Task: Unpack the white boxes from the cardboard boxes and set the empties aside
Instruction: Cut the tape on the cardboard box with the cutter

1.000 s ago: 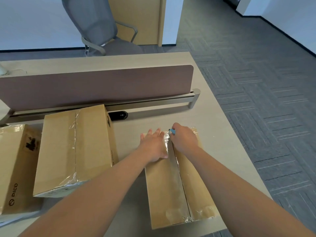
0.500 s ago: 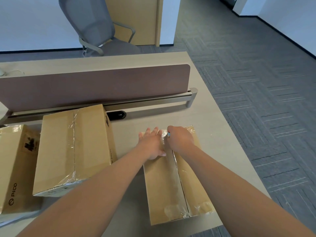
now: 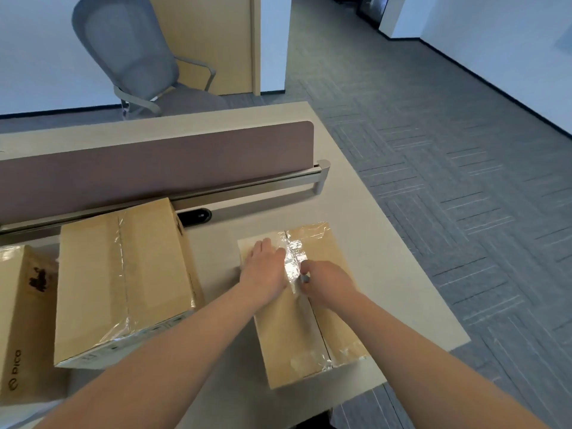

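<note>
A taped cardboard box lies on the desk in front of me, its long seam covered with clear tape. My left hand presses flat on the box's left flap near the far end. My right hand is closed around a small cutter, whose tip sits on the taped seam about a third of the way along it. The tape behind the tip looks crinkled. No white boxes are visible.
A larger sealed cardboard box lies to the left, and a third box printed "PICO" stands at the left edge. A brown divider panel runs across the desk behind them. A grey office chair stands beyond. The desk's right edge drops to carpet.
My right hand has drawn the cutter toward me along the seam from the box's far end. My left hand has stayed pressed on the left flap.
</note>
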A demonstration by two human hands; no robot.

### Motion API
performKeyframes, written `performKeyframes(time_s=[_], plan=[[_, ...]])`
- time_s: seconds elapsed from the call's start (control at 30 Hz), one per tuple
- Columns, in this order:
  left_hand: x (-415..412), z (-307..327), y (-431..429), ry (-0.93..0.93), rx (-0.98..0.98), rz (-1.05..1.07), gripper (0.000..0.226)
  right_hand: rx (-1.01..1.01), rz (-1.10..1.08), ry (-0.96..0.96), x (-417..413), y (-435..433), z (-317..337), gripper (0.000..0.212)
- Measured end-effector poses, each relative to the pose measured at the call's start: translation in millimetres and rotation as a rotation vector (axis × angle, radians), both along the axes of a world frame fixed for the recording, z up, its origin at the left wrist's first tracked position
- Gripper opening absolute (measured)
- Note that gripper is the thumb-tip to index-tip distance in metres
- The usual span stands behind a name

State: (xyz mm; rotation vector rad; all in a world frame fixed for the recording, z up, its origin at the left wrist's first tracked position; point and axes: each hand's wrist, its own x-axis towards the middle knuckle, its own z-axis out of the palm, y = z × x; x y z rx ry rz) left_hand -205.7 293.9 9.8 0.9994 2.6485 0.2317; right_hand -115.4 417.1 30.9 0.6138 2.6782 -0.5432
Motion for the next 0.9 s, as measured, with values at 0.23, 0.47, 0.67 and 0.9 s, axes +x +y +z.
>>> performKeyframes(time_s=[0.23,0.47,0.67,0.9], plan=[[34.5,-3.5,-6.4,-0.113,-0.184,-0.042,0.101,0.004,-0.081,-0.029,7.7,-12.0,3.8,0.017],[39.3,0.3,-5.4,-0.132,-0.191,-0.033,0.107,0.0,-0.039,-0.079,55.3,-20.8,9.7,0.023],[53.2,0.1,-11.9,-0.119,-0.105,-0.016,0.075,-0.015,-0.059,-0.056,77.8,-27.1,9.1,0.02],[108.0,11.3,-19.2,-0.069,-0.088,-0.047,0.055,-0.037,-0.018,-0.004,84.9,-26.6,5.8,0.005]])
